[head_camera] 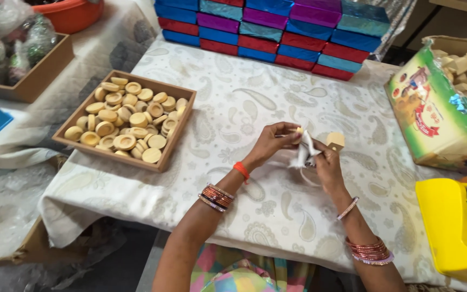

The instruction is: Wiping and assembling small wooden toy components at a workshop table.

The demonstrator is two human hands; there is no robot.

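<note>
My left hand and my right hand meet over the middle of the table. Between them they hold a small white crumpled cloth or wrapper. The left fingertips pinch a small pale wooden piece at the top of it. The right hand also holds a small pale wooden piece sticking out above the fingers. A wooden tray filled with several round pale wooden discs sits to the left of my hands.
Stacked shiny blue, red and purple boxes line the far edge. A printed carton with wooden pieces stands at right, a yellow object at the near right. A cardboard box and an orange bowl sit far left.
</note>
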